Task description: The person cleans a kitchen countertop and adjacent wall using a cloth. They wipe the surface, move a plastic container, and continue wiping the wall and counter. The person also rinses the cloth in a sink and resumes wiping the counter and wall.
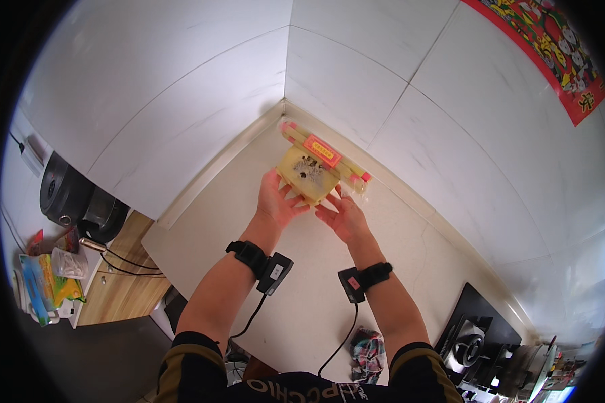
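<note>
A squarish pale yellow block, perhaps a stack of paper, has dark blotches and a grey smudge on its top face. My left hand grips its left and near side with the fingers spread beneath the edge. At the near right side, my right hand holds it with thumb and fingers. Just beyond the block, partly overlapped by it, lies a clear plastic packet of long yellowish sticks with red ends, bearing a red label with writing. Whether the block rests on the counter is hard to tell.
The pale countertop meets tiled walls in a corner. A crumpled plaid cloth lies near its front edge. Right is a black gas stove; left, a wooden cabinet bears a dark appliance and packets.
</note>
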Motion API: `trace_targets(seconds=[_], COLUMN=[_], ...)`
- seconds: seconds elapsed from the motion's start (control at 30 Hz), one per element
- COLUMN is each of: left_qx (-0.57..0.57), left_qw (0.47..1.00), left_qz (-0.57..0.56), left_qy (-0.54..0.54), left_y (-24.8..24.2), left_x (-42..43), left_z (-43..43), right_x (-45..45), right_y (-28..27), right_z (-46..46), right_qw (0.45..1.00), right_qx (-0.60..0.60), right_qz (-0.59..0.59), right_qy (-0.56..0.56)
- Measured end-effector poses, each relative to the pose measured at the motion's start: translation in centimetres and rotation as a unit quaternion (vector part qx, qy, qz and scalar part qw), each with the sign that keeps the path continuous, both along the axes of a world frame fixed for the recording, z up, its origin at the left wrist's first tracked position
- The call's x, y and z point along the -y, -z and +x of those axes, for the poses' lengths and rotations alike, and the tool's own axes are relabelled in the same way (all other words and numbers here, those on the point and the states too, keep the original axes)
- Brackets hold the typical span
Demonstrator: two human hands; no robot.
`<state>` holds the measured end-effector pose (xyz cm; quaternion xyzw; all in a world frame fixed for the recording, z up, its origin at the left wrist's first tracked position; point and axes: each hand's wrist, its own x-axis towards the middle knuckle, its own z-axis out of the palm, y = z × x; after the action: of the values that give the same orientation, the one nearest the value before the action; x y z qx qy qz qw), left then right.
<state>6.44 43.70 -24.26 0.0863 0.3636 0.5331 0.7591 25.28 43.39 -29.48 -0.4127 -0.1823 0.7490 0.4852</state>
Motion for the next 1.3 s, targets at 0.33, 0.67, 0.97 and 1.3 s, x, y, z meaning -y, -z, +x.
trace_targets(seconds=[0.33,0.67,0.97,1.3], left_qx=[0.044,-0.101,-0.526,-0.725], left_qw=[0.997,0.994,0.843,0.594], left_qz=[0.036,-0.029,0.092,0.346], left_qy=[-0.055,-0.041,0.069,0.029], left_y=[0.5,1.3,2.0,4.7], left_x=[-3.8,-1.0,16.3,21.2], left_z=[2.8,-0.1,-14.5,-15.3], right_x=[-5.5,2.8,32.3,27.6], right_y=[-1.0,-1.4,-3.9,-2.4], right_z=[0.2,1.4,11.4,14.5], right_qw=[0.995,0.813,0.464,0.551], right_qx=[0.094,0.501,0.522,0.790], right_qz=[0.017,0.292,0.526,0.061], right_qy=[-0.024,-0.056,-0.485,-0.263])
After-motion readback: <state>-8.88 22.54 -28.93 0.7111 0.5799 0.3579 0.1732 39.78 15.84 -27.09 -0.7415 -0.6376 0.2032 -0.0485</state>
